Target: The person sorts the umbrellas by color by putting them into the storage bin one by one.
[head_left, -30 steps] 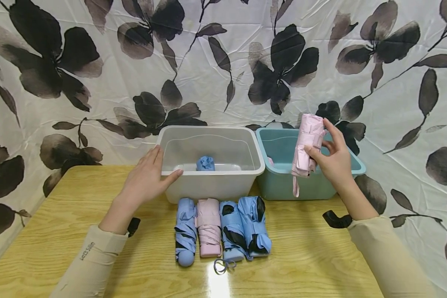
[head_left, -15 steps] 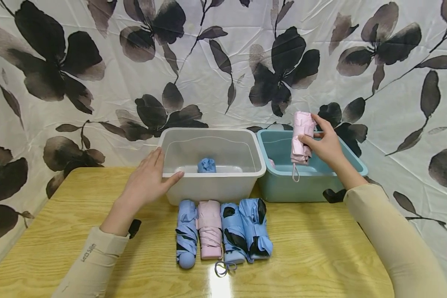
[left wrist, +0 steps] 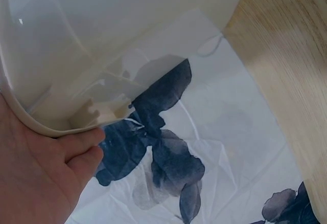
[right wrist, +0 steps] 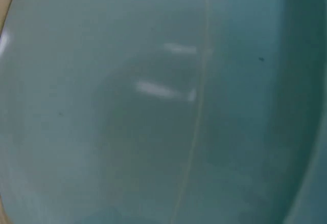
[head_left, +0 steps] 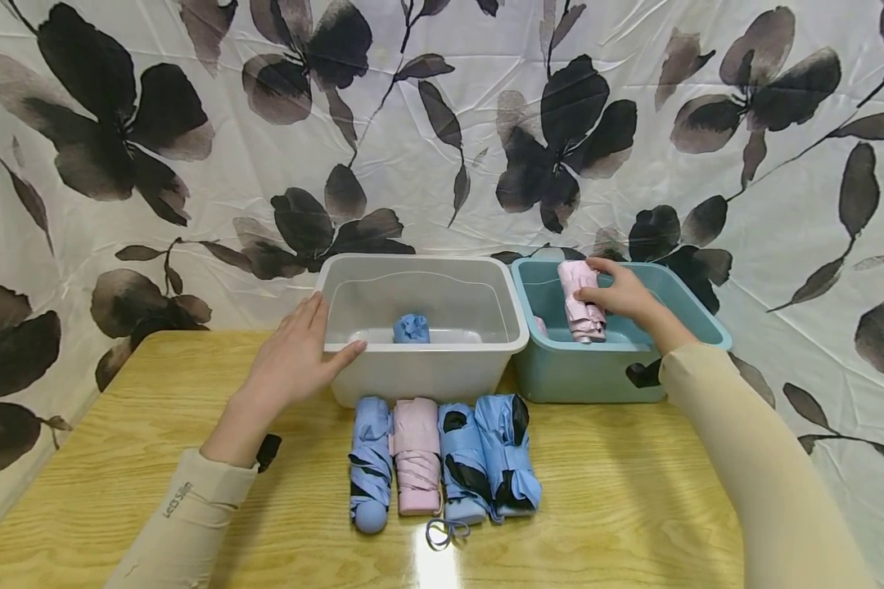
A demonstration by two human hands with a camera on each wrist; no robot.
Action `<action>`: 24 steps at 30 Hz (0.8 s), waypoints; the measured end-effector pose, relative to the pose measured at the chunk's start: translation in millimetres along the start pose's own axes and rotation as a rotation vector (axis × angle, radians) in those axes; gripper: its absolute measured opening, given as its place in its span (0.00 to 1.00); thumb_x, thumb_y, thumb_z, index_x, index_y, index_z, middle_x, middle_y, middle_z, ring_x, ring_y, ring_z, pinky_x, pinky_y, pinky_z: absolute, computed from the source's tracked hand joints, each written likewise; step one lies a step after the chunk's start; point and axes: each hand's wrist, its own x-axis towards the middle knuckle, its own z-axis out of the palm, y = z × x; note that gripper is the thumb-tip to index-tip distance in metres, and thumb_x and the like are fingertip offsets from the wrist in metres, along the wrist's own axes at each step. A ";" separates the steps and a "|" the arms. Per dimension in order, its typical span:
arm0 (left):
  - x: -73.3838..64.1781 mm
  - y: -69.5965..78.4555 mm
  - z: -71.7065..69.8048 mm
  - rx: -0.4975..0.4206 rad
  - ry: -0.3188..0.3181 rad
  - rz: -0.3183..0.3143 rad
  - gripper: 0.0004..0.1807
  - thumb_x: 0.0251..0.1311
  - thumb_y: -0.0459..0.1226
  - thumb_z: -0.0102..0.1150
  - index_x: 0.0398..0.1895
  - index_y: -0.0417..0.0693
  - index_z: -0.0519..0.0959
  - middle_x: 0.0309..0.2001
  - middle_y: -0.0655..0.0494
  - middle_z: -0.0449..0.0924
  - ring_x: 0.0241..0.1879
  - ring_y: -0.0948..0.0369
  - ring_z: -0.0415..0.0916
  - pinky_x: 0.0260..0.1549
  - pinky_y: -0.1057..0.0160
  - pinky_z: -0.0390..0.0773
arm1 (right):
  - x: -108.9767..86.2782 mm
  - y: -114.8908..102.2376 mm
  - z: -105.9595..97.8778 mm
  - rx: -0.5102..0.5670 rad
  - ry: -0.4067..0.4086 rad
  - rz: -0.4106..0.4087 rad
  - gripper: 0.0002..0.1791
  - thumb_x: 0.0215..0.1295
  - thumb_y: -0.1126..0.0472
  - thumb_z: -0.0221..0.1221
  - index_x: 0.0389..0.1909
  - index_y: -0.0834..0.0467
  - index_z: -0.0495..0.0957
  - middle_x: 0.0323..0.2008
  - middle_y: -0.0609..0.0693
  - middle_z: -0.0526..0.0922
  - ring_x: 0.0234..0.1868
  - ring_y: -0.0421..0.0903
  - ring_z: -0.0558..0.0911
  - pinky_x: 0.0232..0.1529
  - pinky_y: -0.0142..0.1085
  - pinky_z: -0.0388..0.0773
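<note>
Lower and farther left than half a second earlier, the right hand (head_left: pixel 619 293) had brought the held pink umbrella (head_left: pixel 580 301) down from above into the mouth of the teal bin (head_left: pixel 597 376). Behind everything hung the floral cloth (head_left: pixel 427 147), and the wooden table (head_left: pixel 604 507) ran below it. On the table the pale grey bin (head_left: pixel 420 375) stood on the left, just beside the teal one. At its left end the left hand (head_left: pixel 289 348) rested on the near corner, fingers straight along the outer wall and thumb across the rim; it held no umbrella. Before the grey bin lay four folded umbrellas (head_left: pixel 417 433) side by side, three blue and one pink, their long axes pointing from the bin toward the person. The held umbrella lay left of the right hand, which was far the nearer of the two and pinched it from the right, thumb on the near face. Its long axis tilted, upper end leaning left, lower end close to the near rim. The right wrist view showed only teal plastic. Smaller still, the blue bundle (head_left: pixel 412 329) sat inside the grey bin, and a bit of pink (head_left: pixel 540 325) showed inside the teal bin.
</note>
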 end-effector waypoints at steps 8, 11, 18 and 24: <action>-0.3 -0.9 1.0 0.001 0.005 -0.001 0.58 0.72 0.69 0.43 0.81 0.26 0.45 0.81 0.29 0.44 0.80 0.35 0.43 0.78 0.38 0.48 | 13.8 0.6 8.5 -0.055 -0.236 0.078 0.47 0.70 0.54 0.64 0.82 0.63 0.52 0.78 0.69 0.55 0.59 0.58 0.75 0.47 0.44 0.84; 0.1 -1.3 1.2 0.001 0.006 -0.001 0.58 0.72 0.69 0.43 0.81 0.26 0.45 0.81 0.29 0.44 0.80 0.35 0.43 0.78 0.38 0.48 | 18.6 2.0 12.5 -0.069 -0.305 0.108 0.48 0.70 0.54 0.63 0.82 0.65 0.49 0.78 0.69 0.54 0.62 0.60 0.72 0.53 0.50 0.83; 1.8 -0.3 2.5 0.000 -0.001 0.001 0.58 0.72 0.69 0.43 0.81 0.26 0.46 0.81 0.29 0.44 0.80 0.36 0.43 0.78 0.38 0.48 | 24.3 13.5 25.9 -0.060 -0.369 0.159 0.47 0.71 0.57 0.62 0.81 0.68 0.48 0.76 0.72 0.54 0.62 0.60 0.72 0.59 0.55 0.80; 0.8 -0.9 1.4 -0.005 0.000 -0.005 0.58 0.72 0.69 0.42 0.81 0.27 0.45 0.81 0.30 0.43 0.81 0.36 0.42 0.78 0.38 0.47 | 27.8 15.4 32.1 -0.141 -0.425 0.143 0.43 0.72 0.57 0.60 0.80 0.69 0.50 0.75 0.73 0.56 0.58 0.59 0.74 0.55 0.51 0.82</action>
